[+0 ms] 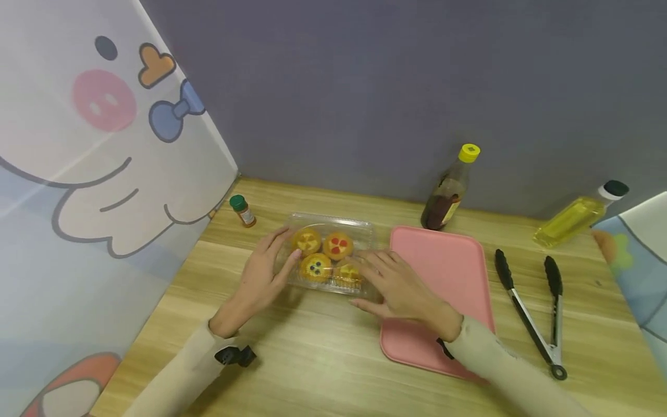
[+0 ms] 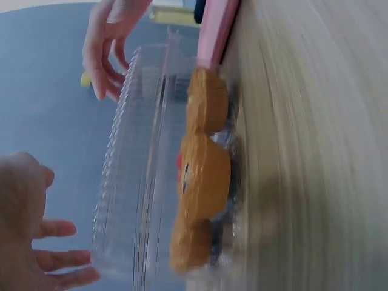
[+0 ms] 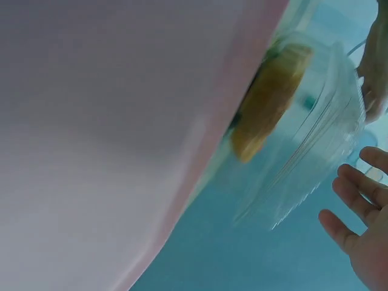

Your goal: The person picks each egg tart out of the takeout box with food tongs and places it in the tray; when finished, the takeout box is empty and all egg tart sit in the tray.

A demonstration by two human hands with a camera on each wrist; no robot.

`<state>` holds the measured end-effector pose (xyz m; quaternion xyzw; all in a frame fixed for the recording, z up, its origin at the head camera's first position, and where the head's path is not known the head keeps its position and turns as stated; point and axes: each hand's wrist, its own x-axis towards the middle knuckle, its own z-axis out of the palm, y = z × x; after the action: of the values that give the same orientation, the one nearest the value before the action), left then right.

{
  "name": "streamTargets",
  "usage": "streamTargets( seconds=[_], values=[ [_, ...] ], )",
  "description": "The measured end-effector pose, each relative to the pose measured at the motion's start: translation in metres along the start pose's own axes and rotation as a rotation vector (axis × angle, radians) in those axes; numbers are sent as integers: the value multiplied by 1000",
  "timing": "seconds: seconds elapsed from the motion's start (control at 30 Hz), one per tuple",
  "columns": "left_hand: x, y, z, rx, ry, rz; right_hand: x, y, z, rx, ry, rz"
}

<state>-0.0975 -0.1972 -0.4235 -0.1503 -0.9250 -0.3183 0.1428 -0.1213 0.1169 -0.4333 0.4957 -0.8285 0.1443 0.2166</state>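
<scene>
A clear plastic clamshell box [image 1: 333,219] sits on the table with several small round tarts inside, among them one with red topping [image 1: 338,246] and one with blue dots [image 1: 315,267]. My left hand [image 1: 263,269] is at the box's left side, fingers spread and extended, thumb over the near left edge. At the right side, my right hand [image 1: 398,284] reaches over the box with loosely extended fingers. Seen from the left wrist, the ridged lid [image 2: 124,157] stands above the tarts, and the left fingertips are right beside it. Neither hand grips the box.
A pink tray [image 1: 443,255] lies right of the box, partly under the right forearm. Black-tipped tongs [image 1: 531,324] lie spread beyond it. A yellow-capped dark bottle [image 1: 445,197], an oil bottle [image 1: 573,220] and a green-capped spice jar [image 1: 243,211] stand near the back wall.
</scene>
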Motion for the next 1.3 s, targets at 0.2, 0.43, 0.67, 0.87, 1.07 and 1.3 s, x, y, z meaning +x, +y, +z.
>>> streamTargets(
  seconds=[0.2, 0.43, 0.67, 0.87, 1.07, 1.3],
  values=[
    [-15, -16, -11, -161, 13, -157, 25, -18, 8, -3, 1, -122],
    [-32, -24, -8, -356, -87, -370, 47, -36, 16, -52, 12, -197],
    [-39, -23, -7, -733, -130, -571, 62, -54, 28, -88, -1, -218],
    [-45, -22, -5, -832, -128, -647, 70, -63, 34, -215, -46, -206],
    [-45, -23, -1, -876, -107, -691, 75, -67, 38, -333, -49, -219],
    [-45, -26, -1, -1020, -83, -729, 80, -70, 44, -421, -21, -258]
  ],
)
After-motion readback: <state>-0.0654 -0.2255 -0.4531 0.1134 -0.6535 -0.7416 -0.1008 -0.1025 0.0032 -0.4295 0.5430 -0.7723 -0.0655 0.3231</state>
